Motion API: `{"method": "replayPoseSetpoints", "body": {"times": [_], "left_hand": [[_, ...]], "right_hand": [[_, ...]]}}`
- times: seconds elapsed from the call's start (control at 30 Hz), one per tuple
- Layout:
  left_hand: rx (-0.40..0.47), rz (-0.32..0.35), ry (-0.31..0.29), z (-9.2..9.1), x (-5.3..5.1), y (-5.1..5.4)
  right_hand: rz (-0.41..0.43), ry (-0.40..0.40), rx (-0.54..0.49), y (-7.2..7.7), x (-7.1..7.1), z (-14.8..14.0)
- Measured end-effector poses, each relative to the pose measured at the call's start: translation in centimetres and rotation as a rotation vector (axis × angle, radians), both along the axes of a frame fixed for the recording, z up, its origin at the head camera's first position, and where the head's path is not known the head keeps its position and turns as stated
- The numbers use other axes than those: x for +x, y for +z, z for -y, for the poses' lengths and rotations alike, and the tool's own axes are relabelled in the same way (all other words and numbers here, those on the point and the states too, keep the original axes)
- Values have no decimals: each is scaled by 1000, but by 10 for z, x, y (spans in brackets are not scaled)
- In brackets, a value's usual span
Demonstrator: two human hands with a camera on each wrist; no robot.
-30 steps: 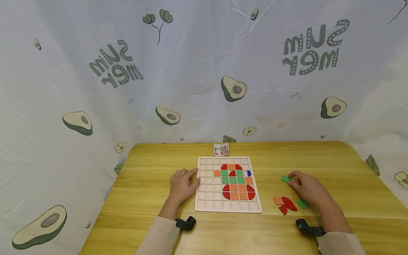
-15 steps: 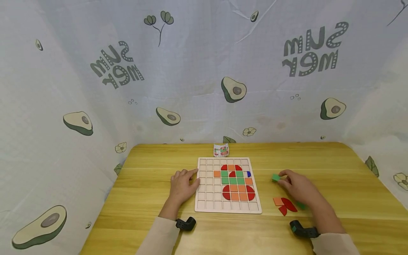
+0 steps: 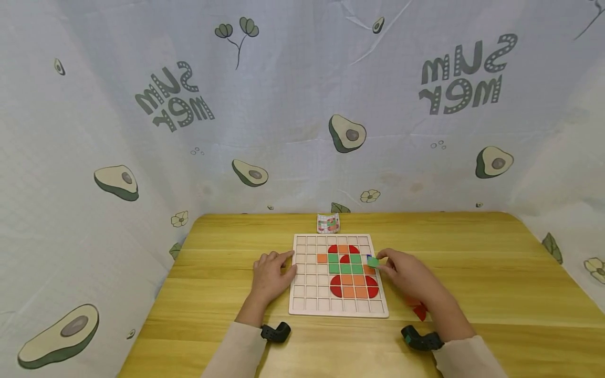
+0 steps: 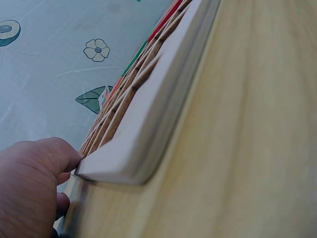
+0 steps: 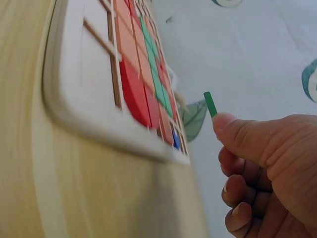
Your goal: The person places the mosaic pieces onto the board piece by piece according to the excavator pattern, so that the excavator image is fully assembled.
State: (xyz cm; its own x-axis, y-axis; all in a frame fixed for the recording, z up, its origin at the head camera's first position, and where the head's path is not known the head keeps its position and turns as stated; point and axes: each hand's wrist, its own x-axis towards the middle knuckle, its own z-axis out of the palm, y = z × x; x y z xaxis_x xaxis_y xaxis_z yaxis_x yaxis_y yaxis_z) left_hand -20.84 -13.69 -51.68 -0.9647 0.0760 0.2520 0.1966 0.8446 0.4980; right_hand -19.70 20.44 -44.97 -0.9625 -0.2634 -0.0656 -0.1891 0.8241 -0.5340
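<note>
My right hand (image 3: 407,274) pinches a green square tile (image 3: 373,262) between thumb and fingertips, above the right edge of a wooden grid board (image 3: 338,315). The right wrist view shows this green tile (image 5: 210,103) edge-on, raised clear of the board. Beneath it, partly covered, are a small blue piece (image 3: 368,256) and an orange square (image 3: 369,270). Red curved pieces (image 3: 372,286), orange squares and green squares fill several cells. With thumb and index finger extended, my left hand (image 3: 270,275) touches the board's left edge. In the left wrist view its thumb (image 4: 59,154) meets the board's corner.
A small printed card (image 3: 328,223) with a coloured grid pattern stands behind the board. Loose red pieces (image 3: 419,313) and an orange one lie right of the board, partly hidden by the right forearm. A printed curtain (image 3: 293,105) hangs behind the table (image 3: 227,236).
My right hand has carried the green tile leftward from the table on the right to over the board's right edge. The left hand has stayed in place.
</note>
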Motion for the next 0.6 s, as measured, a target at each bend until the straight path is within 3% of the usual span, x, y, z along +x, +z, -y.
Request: {"method": "replayPoseSetpoints", "body": {"times": [0.27, 0.6], "left_hand": [[7, -2, -7, 1, -1, -2], [11, -27, -15, 2, -1, -3]], "right_hand": [[30, 52, -36, 1, -8, 39], [-9, 127, -10, -4, -23, 87]]}}
